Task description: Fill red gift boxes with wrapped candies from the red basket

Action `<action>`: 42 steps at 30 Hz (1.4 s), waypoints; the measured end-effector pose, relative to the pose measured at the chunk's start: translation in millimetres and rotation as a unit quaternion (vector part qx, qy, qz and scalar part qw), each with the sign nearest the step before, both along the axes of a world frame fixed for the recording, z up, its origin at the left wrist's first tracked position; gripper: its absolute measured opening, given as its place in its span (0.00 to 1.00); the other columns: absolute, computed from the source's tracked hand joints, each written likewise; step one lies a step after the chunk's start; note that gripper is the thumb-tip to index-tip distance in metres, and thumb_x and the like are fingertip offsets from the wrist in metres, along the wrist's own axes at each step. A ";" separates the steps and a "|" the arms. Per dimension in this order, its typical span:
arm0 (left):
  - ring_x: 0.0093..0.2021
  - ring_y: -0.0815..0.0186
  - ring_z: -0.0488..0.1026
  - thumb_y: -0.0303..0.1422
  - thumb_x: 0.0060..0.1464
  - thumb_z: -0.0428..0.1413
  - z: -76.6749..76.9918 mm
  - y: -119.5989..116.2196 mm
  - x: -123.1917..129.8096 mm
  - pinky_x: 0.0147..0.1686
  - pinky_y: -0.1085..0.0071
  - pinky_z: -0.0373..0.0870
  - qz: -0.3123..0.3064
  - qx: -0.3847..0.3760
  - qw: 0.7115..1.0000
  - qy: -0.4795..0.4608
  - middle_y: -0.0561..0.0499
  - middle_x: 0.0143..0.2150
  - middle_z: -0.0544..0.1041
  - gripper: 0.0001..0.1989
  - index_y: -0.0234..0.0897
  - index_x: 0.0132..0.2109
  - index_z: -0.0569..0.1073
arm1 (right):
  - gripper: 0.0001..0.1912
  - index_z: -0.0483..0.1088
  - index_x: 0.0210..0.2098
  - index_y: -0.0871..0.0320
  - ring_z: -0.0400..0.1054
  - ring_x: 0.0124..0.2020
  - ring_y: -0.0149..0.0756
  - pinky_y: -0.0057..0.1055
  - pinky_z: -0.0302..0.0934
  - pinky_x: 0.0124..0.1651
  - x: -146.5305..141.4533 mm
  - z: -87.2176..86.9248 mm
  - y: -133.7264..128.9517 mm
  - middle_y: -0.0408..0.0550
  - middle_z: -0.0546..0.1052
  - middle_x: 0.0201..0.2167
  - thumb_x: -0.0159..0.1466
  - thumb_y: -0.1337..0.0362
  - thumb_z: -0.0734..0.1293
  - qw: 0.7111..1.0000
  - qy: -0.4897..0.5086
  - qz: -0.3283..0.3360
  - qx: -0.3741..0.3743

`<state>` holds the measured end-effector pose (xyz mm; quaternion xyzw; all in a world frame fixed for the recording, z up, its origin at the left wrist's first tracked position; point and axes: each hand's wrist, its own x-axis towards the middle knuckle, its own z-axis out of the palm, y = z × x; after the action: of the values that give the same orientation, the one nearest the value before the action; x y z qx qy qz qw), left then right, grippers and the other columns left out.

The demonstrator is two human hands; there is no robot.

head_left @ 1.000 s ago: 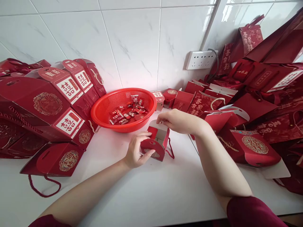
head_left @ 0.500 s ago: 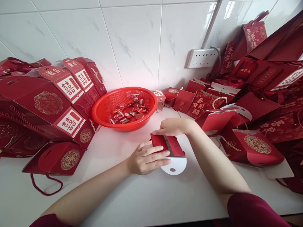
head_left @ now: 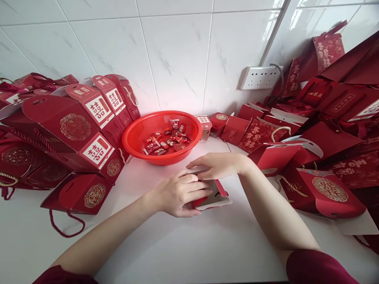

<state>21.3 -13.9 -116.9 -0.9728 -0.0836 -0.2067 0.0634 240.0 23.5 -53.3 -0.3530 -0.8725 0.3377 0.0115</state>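
Red box (head_left: 215, 197) sits below and right of frame centre, my left hand (head_left: 181, 193) spread over its left side, my right hand (head_left: 218, 165) arched over its upper edge, whether either grips I cannot tell.

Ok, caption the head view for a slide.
The left hand and right hand at a small red box, before a red basket of small wrapped packets.
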 end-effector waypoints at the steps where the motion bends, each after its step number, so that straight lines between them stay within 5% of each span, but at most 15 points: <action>1: 0.49 0.60 0.72 0.46 0.58 0.56 3.5 -1.4 -1.1 0.54 0.61 0.63 0.008 -0.006 1.000 0.013 0.48 0.51 0.79 0.24 0.39 0.57 0.73 | 0.28 0.67 0.63 0.55 0.64 0.61 0.47 0.37 0.57 0.58 0.8 1.3 -0.9 0.49 0.70 0.62 0.65 0.56 0.63 1.000 0.005 0.007 0.003; 6: 0.43 0.58 0.71 0.55 0.53 0.58 14.8 1.8 -11.0 0.50 0.60 0.63 0.050 0.048 0.997 -0.016 0.47 0.41 0.77 0.27 0.39 0.49 0.74 | 0.26 0.65 0.63 0.53 0.71 0.48 0.42 0.33 0.62 0.46 15.2 8.6 0.2 0.48 0.76 0.54 0.65 0.58 0.64 0.999 0.037 0.016 0.018; 11: 0.36 0.63 0.71 0.42 0.57 0.61 23.1 9.1 -31.9 0.38 0.67 0.67 0.097 0.099 0.990 -0.040 0.49 0.37 0.76 0.13 0.37 0.39 0.72 | 0.14 0.72 0.46 0.56 0.70 0.39 0.40 0.31 0.60 0.35 31.9 5.8 14.3 0.49 0.77 0.42 0.61 0.62 0.65 0.989 -0.052 -0.129 0.044; 15: 0.36 0.66 0.73 0.28 0.59 0.56 11.8 4.3 -46.3 0.35 0.70 0.69 0.114 0.052 0.991 -0.038 0.49 0.39 0.77 0.07 0.38 0.45 0.71 | 0.06 0.71 0.34 0.55 0.67 0.33 0.37 0.29 0.56 0.29 32.7 1.1 23.7 0.46 0.76 0.35 0.58 0.61 0.66 0.988 -0.068 -0.135 0.039; 18: 0.39 0.65 0.75 0.31 0.60 0.56 -3.3 -0.8 -49.4 0.34 0.72 0.70 0.139 -0.008 0.989 -0.047 0.47 0.43 0.77 0.11 0.37 0.49 0.68 | 0.04 0.70 0.30 0.55 0.65 0.30 0.35 0.29 0.53 0.27 27.0 -4.5 25.8 0.44 0.74 0.31 0.58 0.61 0.66 0.991 -0.070 -0.107 0.028; 22: 0.29 0.70 0.74 0.29 0.61 0.51 -21.2 -3.9 -43.8 0.25 0.74 0.67 0.174 -0.089 0.980 -0.030 0.52 0.36 0.76 0.13 0.37 0.53 0.64 | 0.07 0.66 0.28 0.55 0.63 0.28 0.34 0.30 0.51 0.26 17.2 -13.9 26.3 0.43 0.71 0.27 0.59 0.60 0.66 0.992 -0.062 -0.103 0.035; 25: 0.29 0.70 0.75 0.28 0.63 0.47 -24.7 -5.1 -39.2 0.27 0.74 0.68 0.183 -0.118 0.976 -0.001 0.49 0.43 0.78 0.21 0.39 0.62 0.59 | 0.10 0.64 0.27 0.56 0.63 0.28 0.35 0.31 0.51 0.27 12.4 -16.8 26.8 0.45 0.72 0.27 0.61 0.58 0.64 0.991 -0.054 -0.112 0.053; 28: 0.30 0.69 0.75 0.37 0.64 0.50 -13.5 -7.3 -42.9 0.28 0.73 0.68 0.196 -0.153 0.967 0.053 0.48 0.47 0.77 0.19 0.41 0.60 0.65 | 0.09 0.68 0.32 0.56 0.66 0.32 0.37 0.31 0.54 0.29 14.4 -11.4 25.5 0.47 0.74 0.32 0.63 0.56 0.63 0.992 -0.043 -0.107 0.058; 31: 0.26 0.69 0.72 0.55 0.55 0.55 12.9 -5.5 -55.4 0.27 0.72 0.67 0.173 -0.202 0.963 0.046 0.50 0.40 0.78 0.34 0.40 0.61 0.66 | 0.11 0.72 0.41 0.55 0.70 0.38 0.39 0.32 0.60 0.35 23.7 1.4 18.6 0.48 0.77 0.40 0.64 0.56 0.64 0.995 -0.004 -0.089 0.044; 34: 0.23 0.71 0.69 0.56 0.56 0.52 49.3 13.7 -65.5 0.26 0.75 0.66 0.230 -0.230 0.945 -0.043 0.54 0.31 0.74 0.33 0.40 0.61 0.67 | 0.13 0.72 0.46 0.54 0.71 0.45 0.41 0.33 0.63 0.42 34.2 17.2 5.4 0.50 0.77 0.46 0.65 0.57 0.65 0.990 0.079 -0.100 0.059; 37: 0.31 0.69 0.73 0.50 0.62 0.49 79.8 59.6 -64.8 0.35 0.74 0.69 0.410 -0.231 0.877 -0.093 0.53 0.35 0.76 0.24 0.42 0.58 0.69 | 0.11 0.72 0.45 0.55 0.72 0.46 0.40 0.33 0.65 0.45 40.4 31.9 -9.6 0.49 0.78 0.45 0.66 0.58 0.64 0.975 0.182 -0.095 0.088; 39: 0.39 0.66 0.76 0.50 0.63 0.48 87.7 98.7 -60.1 0.40 0.72 0.71 0.524 -0.256 0.812 -0.017 0.49 0.45 0.77 0.27 0.42 0.64 0.62 | 0.10 0.72 0.43 0.55 0.73 0.43 0.38 0.33 0.65 0.45 41.9 39.7 -18.4 0.47 0.79 0.43 0.67 0.58 0.63 0.962 0.234 -0.092 0.106; 42: 0.46 0.57 0.76 0.44 0.56 0.60 81.1 148.4 -52.2 0.45 0.65 0.71 0.562 -0.298 0.769 0.065 0.43 0.47 0.78 0.26 0.33 0.56 0.71 | 0.10 0.73 0.42 0.56 0.73 0.39 0.36 0.33 0.65 0.43 43.0 48.0 -29.6 0.47 0.79 0.39 0.68 0.58 0.63 0.954 0.255 -0.088 0.131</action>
<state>-30.9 134.5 -35.8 -0.7334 -0.6683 -0.0355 -0.1192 283.0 -6.0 -5.4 -0.3260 -0.8424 0.2973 0.3093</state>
